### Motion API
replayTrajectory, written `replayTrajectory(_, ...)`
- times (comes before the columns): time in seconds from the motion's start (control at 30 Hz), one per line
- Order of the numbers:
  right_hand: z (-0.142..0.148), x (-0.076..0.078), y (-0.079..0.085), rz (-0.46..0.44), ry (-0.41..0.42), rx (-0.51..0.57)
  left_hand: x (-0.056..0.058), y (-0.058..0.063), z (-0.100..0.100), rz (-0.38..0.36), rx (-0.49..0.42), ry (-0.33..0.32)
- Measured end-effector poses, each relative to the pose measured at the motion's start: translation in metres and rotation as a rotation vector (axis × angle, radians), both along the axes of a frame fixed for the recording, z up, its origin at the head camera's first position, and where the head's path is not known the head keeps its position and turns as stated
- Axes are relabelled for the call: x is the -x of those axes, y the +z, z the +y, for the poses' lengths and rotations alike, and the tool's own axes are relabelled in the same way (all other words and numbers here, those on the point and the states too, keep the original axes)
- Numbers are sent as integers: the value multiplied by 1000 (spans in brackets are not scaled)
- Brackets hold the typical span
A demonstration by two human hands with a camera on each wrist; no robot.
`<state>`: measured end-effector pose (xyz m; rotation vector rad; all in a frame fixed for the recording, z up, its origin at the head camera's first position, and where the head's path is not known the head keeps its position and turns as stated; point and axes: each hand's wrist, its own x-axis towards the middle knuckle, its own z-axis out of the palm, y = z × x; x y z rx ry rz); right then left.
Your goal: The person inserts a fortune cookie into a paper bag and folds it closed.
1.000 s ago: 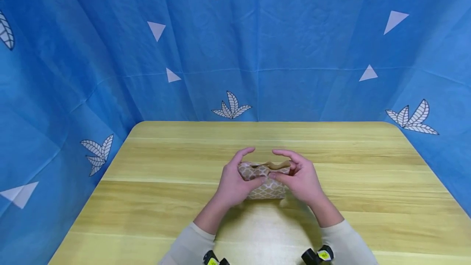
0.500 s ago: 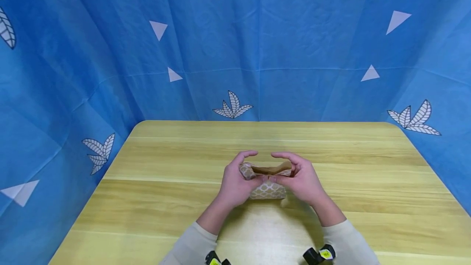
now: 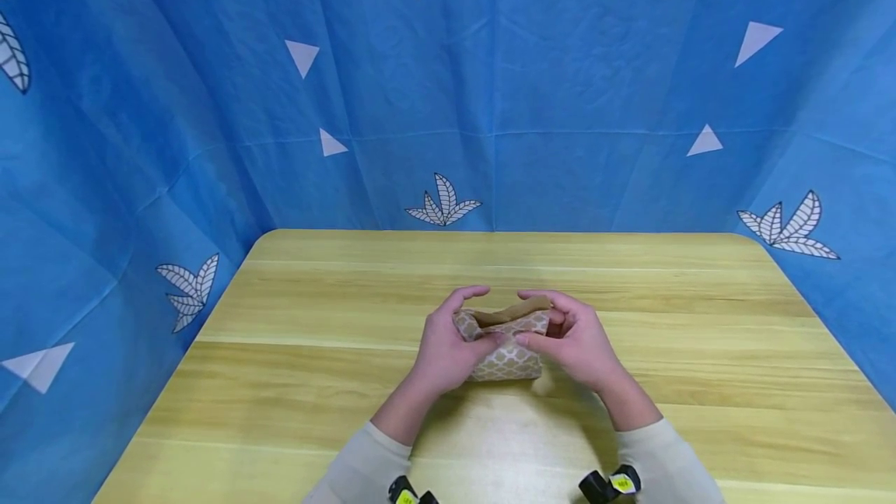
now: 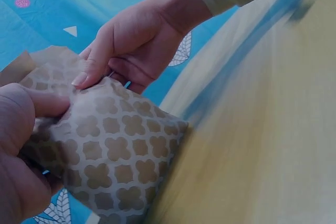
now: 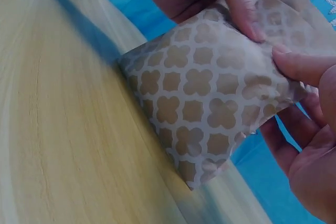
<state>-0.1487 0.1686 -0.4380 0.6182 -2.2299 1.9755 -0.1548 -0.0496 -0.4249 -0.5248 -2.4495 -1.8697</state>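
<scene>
A small brown paper bag (image 3: 507,364) with a white lattice print stands at the middle of the table, its mouth gaping at the top and plain brown inside. My left hand (image 3: 448,352) grips its left side, thumb on the front near the rim and index finger arched behind. On the other side my right hand (image 3: 577,341) holds the right upper edge the same way, thumb across the front. Up close in the left wrist view, both thumbs press creases into the paper (image 4: 121,150). The bag's lower edge is right at the tabletop in the right wrist view. Its contents are hidden.
The light wooden table (image 3: 294,395) spreads out around the bag. Behind and to the sides hangs a blue curtain (image 3: 574,84) with white leaves and triangles. Black straps with yellow labels sit on both wrists, over pale sleeves (image 3: 371,461).
The bag's mouth has gone from crumpled to wider, and its back edge now stands higher on the right. The thumbs, close together half a second ago, are slightly farther apart.
</scene>
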Motion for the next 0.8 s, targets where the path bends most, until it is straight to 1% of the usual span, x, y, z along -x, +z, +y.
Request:
replayTrajectory(0.1,-2,-1,1,28,-54,-24,0,3,-3,6,2,-9)
replayTrajectory(0.23,-7,-4,7,78,-166,2,2,6,-8,87,-3,-20)
replayTrajectory(0.3,-10,-6,13,97,-217,25,3,7,-9,141,6,-11)
replayTrajectory(0.4,-14,-10,24,122,-258,35,4,8,-11,191,13,11)
replayTrajectory(0.5,-15,-12,28,140,-262,28,4,9,-12,226,14,26)
replayTrajectory(0.6,-12,-8,21,140,-251,36,5,8,-12,269,-4,22)
replayTrajectory(0.73,-7,-3,12,154,-194,65,5,7,-10,312,-57,-32)
replayTrajectory(0.8,-6,-1,10,160,-142,79,5,7,-9,323,-87,-71)
